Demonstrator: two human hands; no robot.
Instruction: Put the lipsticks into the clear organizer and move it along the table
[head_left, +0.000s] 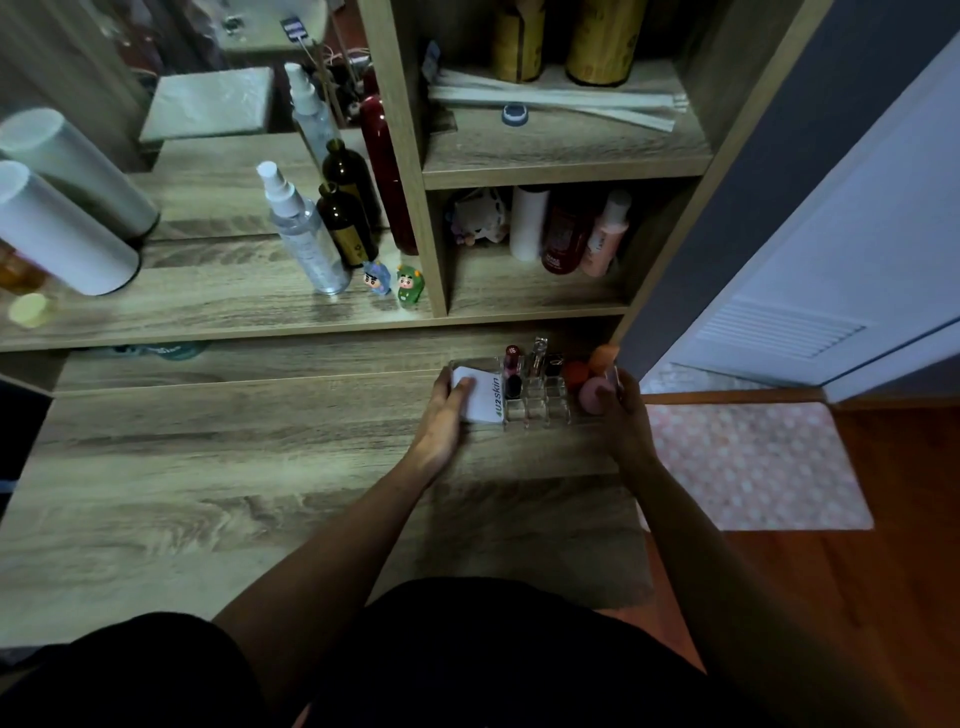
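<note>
Two hands, left hand (445, 410) and right hand (621, 415), have fingers closed on opposite ends of the clear organizer (535, 400) near the surface's (208, 467) far right edge. Rigid, light, probably slick plastic; loose lipsticks (512, 366) could topple, so hold low.

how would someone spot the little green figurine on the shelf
Start at the wooden upright divider of the shelf unit. At its foot, left side, two small cartoon figurines stand together. The green figurine is nearest the divider; its neighbour, the blue figurine, is paler.

Clear glossy plastic organizer (540, 402), matt wood-grain table (234, 467) – laminate look, glossy white card (485, 402)
</note>
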